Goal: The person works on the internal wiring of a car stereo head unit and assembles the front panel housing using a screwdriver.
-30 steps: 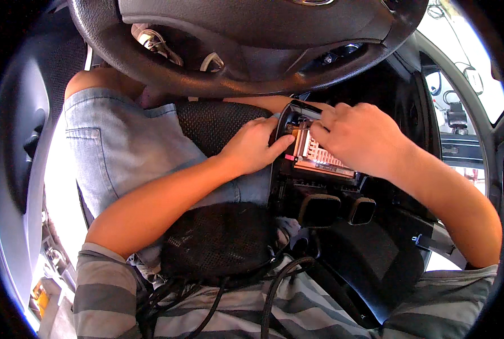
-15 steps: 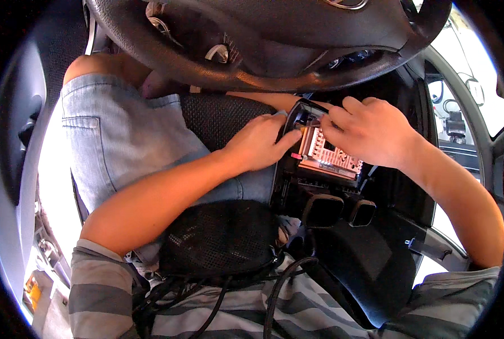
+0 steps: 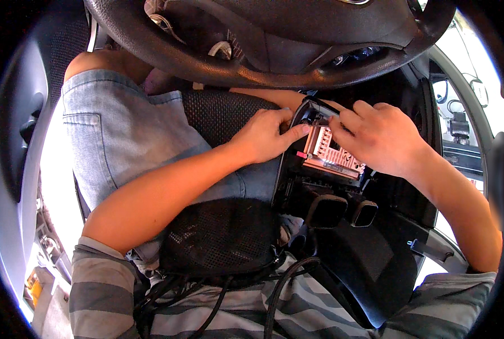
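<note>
On its back beside my right thigh lies a black plastic dash panel [image 3: 286,169]. Set into it is a boxy metal car stereo [image 3: 334,152] with a slotted, pinkish-lit casing. My left hand [image 3: 267,135] grips the panel's left side, its thumb over the rim and its other fingers partly hidden behind. Over the stereo's far right corner, my right hand [image 3: 373,135] has its fingers curled and pinched together. A thin dark piece shows by those fingertips, too small to name. Two square black air ducts [image 3: 327,211] stick out at the panel's near end.
Above my lap curves a black steering wheel [image 3: 235,70]. A black mesh pouch [image 3: 221,240] with dark cords rests against my waist. To the right are a dark seat [image 3: 370,254] and a car window; a door panel [image 3: 28,124] stands at the left.
The panel and stereo have shifted slightly right in the picture, with both hands moving along. My left thumb still lies over the rim, and the right fingers remain curled at the stereo's far corner.
</note>
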Available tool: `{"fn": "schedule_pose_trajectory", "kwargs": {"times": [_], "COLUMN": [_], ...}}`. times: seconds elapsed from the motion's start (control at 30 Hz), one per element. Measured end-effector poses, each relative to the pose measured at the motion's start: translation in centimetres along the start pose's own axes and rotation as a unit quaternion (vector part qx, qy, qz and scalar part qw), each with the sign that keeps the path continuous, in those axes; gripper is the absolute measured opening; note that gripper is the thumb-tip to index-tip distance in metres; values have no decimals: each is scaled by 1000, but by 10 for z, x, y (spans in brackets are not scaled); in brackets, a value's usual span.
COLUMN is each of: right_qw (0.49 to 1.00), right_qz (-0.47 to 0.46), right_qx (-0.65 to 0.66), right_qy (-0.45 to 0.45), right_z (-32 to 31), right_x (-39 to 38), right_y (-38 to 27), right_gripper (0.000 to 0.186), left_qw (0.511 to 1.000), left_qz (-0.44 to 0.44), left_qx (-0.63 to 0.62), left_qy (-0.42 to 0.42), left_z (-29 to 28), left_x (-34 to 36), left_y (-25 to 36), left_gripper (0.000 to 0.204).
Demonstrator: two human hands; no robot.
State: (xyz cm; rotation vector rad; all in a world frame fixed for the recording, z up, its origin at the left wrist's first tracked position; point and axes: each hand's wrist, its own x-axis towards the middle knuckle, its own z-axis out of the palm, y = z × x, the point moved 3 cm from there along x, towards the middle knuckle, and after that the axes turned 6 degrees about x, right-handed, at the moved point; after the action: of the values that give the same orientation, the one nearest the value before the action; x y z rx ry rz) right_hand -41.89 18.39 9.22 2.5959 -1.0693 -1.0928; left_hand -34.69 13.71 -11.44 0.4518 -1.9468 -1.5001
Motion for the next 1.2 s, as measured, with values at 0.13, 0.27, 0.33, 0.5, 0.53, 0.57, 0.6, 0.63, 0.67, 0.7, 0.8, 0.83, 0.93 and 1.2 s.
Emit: {"fn": "schedule_pose_trajectory", "kwargs": {"times": [0.13, 0.27, 0.33, 0.5, 0.53, 0.57, 0.6, 0.63, 0.67, 0.7, 0.8, 0.83, 0.93, 1.2], "right_qw": [999, 1000, 1000, 1000, 999, 999, 999, 999, 999, 999, 999, 999, 999, 999], "right_qz": [34, 10, -21, 17, 27, 32, 37, 42, 41, 39, 39, 40, 38, 41], "right_qx": [32, 17, 8, 24, 23, 24, 25, 24, 26, 27, 26, 28, 24, 28], "right_qy": [-19, -18, 1, -10, -16, -14, -11, -7, -3, 2, 13, 16, 11, -4], "right_z": [2, 1, 2, 1, 1, 0, -1, -2, -2, -2, -4, -4, 0, 1], "right_x": [-2, -2, -2, -5, -7, -7, -7, -8, -8, -8, -6, -5, -5, -5], "right_y": [3, 2, -1, -1, 1, 1, 2, 3, 3, 2, 3, 3, 3, 3], "right_gripper": [17, 18, 18, 20, 20, 20, 20, 20, 20, 20, 21, 22, 23, 24], "left_qw": [999, 997, 998, 999, 999, 999, 999, 999, 999, 999, 998, 998, 998, 999], "left_qz": [-35, -42, -34, 15, 21, 28, 31, 35, 40, 42, 45, 43, 45, 13], "left_qx": [-25, -64, -45, -12, -6, 0, -1, -1, -2, -5, -14, -20, -22, -10], "left_qy": [-14, -14, -19, -32, -38, -44, -38, -31, -24, -29, -36, -37, -27, -44], "left_z": [1, 5, 5, 4, 4, 4, 3, 2, 1, 2, -1, 0, 0, -3], "left_x": [0, 0, 0, 0, 1, 1, 1, 1, 1, 1, 1, 1, 0, 0], "left_y": [1, -1, -2, -2, -2, -1, -1, 0, 0, 1, 3, 2, 3, 8], "left_gripper": [43, 43, 42, 41, 41, 40, 40, 39, 39, 39, 38, 38, 37, 37]}}
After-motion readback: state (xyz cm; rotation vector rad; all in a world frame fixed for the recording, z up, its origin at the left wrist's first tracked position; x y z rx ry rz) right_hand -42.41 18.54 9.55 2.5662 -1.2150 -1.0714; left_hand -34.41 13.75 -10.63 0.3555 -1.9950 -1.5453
